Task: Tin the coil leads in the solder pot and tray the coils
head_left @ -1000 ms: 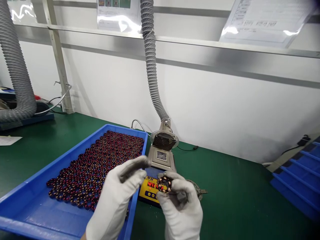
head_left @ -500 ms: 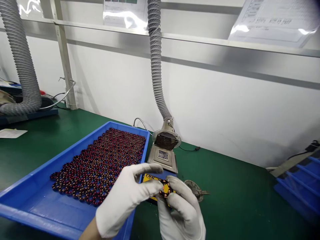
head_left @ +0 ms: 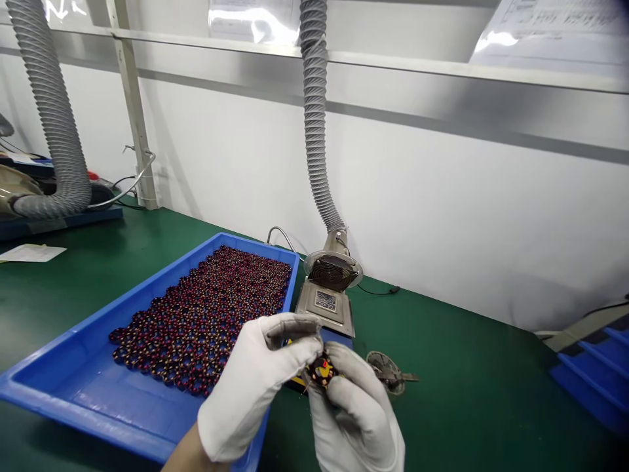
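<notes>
Nearest, low and centre: gloved left hand (head_left: 255, 387) and right hand (head_left: 354, 413) drawn together, both pinching one small coil ring (head_left: 320, 372) by its rim, left fingertips on its left edge, right fingers curled under its right side. Held clear above the green worktop (head_left: 466, 393), just in front of the yellow panel of a small metal heating unit (head_left: 327, 305). Just left of the left hand, the near right corner of a blue tray (head_left: 98, 406), its raised rim running back beside the unit; inside, a packed layer of like rings (head_left: 211, 314) towards the far end, bare blue floor at the near end. Just right of the right hand, a small round metal part (head_left: 386, 368) lying flat, then a wide stretch of bare green out to stacked blue bins (head_left: 594, 373) at the right edge. Further back, a ribbed grey hose (head_left: 317, 131) dropping to a round grille on the unit. Far left, a second hose (head_left: 54, 118) and a paper slip (head_left: 32, 252). Behind all, a white wall (head_left: 442, 216) closing the far edge.
</notes>
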Demonstrator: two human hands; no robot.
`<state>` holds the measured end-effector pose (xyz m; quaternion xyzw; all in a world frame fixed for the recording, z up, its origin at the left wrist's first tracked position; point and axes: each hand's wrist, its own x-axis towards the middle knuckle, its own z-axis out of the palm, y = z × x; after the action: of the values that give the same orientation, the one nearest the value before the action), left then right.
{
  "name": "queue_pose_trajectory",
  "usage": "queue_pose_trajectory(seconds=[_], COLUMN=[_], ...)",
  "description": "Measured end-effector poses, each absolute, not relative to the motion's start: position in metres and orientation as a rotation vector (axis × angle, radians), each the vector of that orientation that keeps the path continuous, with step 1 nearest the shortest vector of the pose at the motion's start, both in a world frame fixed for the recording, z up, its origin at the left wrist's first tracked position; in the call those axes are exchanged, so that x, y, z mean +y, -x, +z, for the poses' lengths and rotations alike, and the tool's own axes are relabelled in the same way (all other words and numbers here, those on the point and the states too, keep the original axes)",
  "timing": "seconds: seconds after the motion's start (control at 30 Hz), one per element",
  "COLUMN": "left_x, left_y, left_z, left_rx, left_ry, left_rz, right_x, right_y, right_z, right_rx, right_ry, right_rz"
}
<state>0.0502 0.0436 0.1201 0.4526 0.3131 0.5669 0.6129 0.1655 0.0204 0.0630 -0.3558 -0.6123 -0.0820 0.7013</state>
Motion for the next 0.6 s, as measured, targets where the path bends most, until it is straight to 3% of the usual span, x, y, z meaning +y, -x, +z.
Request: queue_pose_trajectory(seconds=[0.17,0.37,0.6], left_x=[0.048,0.048,0.027], left_y=[-0.045,-0.025,0.003], left_z=[0.117,0.117,0.048], left_rx=[0.757,0.848,1.274], left_ry=[-1.052,-1.022,-1.860], left_rz=[1.308,1.574,1.167], right_x=[0.022,0.027,0.077], right_y=[-0.166,-0.176,-0.235], right_z=[0.063,0.067,0.105], right_rx=[-1.429,-1.265,-1.411], right_ry=[0.755,0.790,1.160], right_rz=[-0.099,0.244,0.671])
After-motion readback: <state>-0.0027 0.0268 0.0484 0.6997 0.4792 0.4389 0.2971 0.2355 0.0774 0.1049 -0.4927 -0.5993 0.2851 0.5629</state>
